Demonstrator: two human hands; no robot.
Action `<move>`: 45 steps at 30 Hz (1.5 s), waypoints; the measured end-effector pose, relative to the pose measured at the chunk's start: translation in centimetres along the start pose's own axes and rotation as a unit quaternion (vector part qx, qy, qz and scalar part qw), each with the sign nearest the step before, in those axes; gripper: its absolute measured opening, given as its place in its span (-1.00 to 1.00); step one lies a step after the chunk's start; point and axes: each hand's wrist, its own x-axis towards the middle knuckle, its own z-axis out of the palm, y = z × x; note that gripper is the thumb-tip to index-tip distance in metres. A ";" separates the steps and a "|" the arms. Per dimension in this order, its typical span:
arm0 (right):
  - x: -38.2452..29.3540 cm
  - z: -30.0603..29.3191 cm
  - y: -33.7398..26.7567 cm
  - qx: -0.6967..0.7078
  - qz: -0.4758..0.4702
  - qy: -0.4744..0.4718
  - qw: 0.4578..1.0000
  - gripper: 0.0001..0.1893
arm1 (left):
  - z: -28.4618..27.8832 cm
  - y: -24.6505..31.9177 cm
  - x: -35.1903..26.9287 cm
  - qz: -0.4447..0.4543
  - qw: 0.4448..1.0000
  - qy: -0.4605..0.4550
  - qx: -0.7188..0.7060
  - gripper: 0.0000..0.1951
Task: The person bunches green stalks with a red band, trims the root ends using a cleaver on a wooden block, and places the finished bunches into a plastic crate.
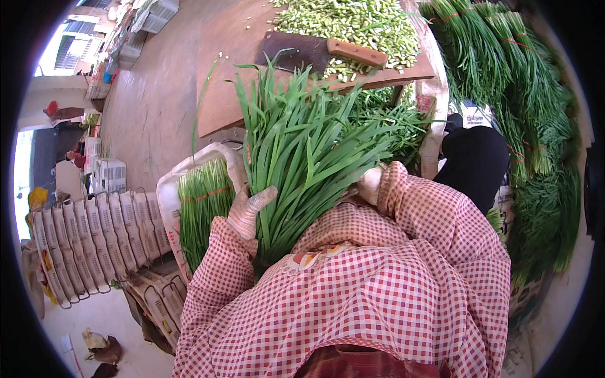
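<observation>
A large bunch of flat green leaves, like garlic chives (302, 156), lies against my chest, its leaf tips pointing up over the board's front edge. My left hand (250, 208), in a striped glove, grips the bunch at its left side with the thumb over the leaves. My right hand (371, 184), in a pale glove, touches the right side of the bunch; its fingers are mostly hidden by the leaves and sleeve. Beyond the leaf tips, a cleaver (302, 53) with a wooden handle lies on a wooden board (220, 90), beside a heap of chopped pale green stalks (350, 21).
A white crate (172, 189) holding a bunch tied with a red band stands at the left. Cut leaves (378, 113) lie below the board's edge. Tied green bunches (543, 94) are piled at the right. Stacked plastic crates (94, 241) stand at the far left.
</observation>
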 end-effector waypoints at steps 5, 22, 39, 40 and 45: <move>0.7 -4.3 -1.4 0.135 -0.163 0.081 0.974 -0.69 | -0.7 -1.1 -0.2 -0.016 0.996 0.086 -0.009 -0.11; -2.9 1.4 -1.4 -0.420 -0.349 -0.087 0.833 -0.85 | 0.0 -1.5 -0.4 -0.002 0.995 0.102 -0.014 -0.11; -0.7 -1.1 -0.4 -0.448 -0.464 -0.109 0.757 -0.87 | 1.7 -0.7 -0.7 0.028 0.985 0.170 0.009 -0.19; -0.8 -1.2 -0.1 -0.447 -0.462 -0.108 0.758 -0.87 | 1.8 -0.5 -0.8 0.016 0.985 0.172 0.010 -0.19; -2.4 -0.2 -1.5 -0.252 -0.336 -0.083 0.904 -0.87 | 1.1 -1.4 -0.4 0.037 0.987 0.159 0.010 -0.20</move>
